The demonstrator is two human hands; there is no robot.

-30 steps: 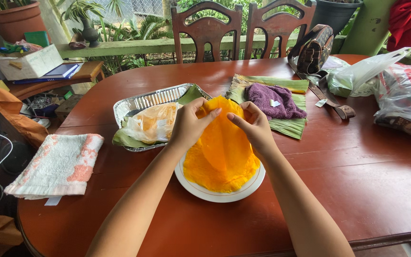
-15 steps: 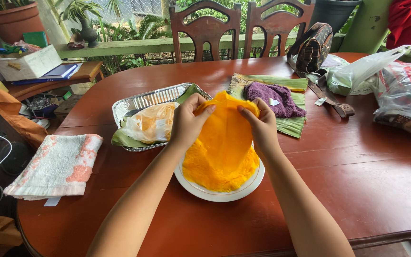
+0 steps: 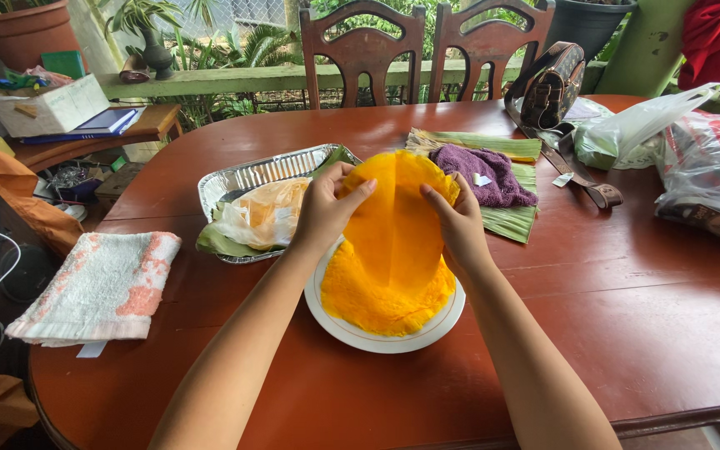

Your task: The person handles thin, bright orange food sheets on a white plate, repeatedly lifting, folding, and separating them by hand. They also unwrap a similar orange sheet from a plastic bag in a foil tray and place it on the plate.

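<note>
Round red-brown wooden table [image 3: 627, 300], leafy veranda

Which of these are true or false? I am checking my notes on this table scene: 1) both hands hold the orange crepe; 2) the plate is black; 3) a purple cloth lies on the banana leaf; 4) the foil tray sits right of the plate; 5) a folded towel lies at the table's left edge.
1) True: the left hand and right hand lift the far edge of the orange crepe.
2) False: the plate is white.
3) True: the purple cloth rests on the banana leaf.
4) False: the foil tray sits left of the plate.
5) True: the folded towel lies there.
</note>
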